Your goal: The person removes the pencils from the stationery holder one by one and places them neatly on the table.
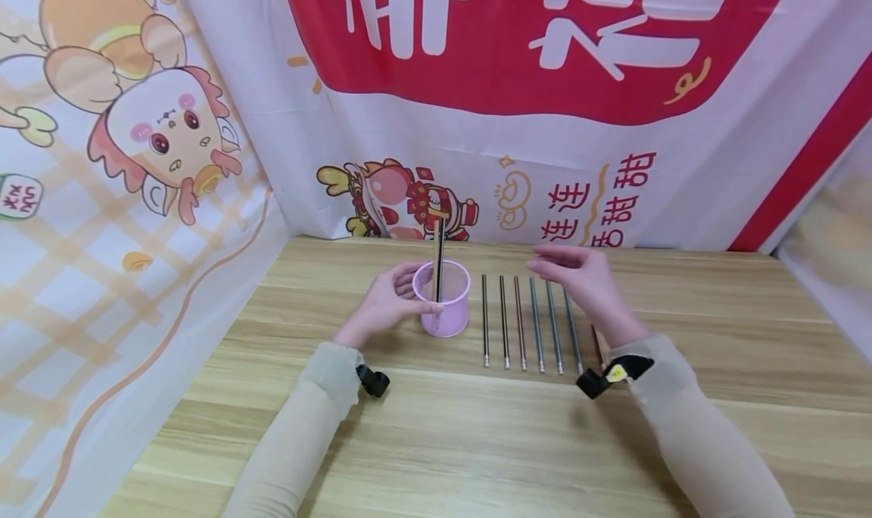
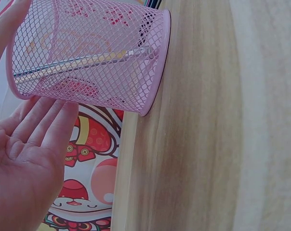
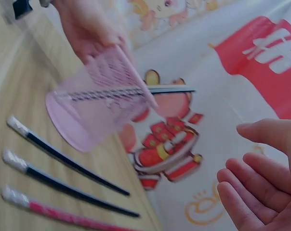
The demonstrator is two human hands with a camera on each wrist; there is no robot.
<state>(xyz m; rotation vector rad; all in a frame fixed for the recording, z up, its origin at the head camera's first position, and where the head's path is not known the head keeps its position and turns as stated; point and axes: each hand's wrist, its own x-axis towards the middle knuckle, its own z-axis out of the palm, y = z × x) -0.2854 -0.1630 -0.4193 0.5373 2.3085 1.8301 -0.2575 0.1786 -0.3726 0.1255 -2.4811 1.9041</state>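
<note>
My left hand [image 1: 384, 304] holds a pink mesh pen cup [image 1: 455, 319] upright on the table, its thumb on the near side and its fingers about the far side. Two pencils [image 1: 439, 257], one dark and one light, lean inside the cup and stick out above its rim. Through the mesh in the left wrist view their lower ends show near the cup's base [image 2: 160, 62]. To the right, my right hand [image 1: 579, 276] hovers over a row of pencils, holding nothing. Its thumb and fingers [image 3: 258, 180] are apart in the right wrist view.
Several pencils lie side by side right of the cup: black ones [image 1: 485, 321], a red one [image 1: 520, 321], blue ones [image 1: 553, 325] and a dark red one [image 1: 596, 342] partly behind my right wrist. A printed cloth [image 1: 409, 132] hangs behind the wooden table [image 1: 463, 450].
</note>
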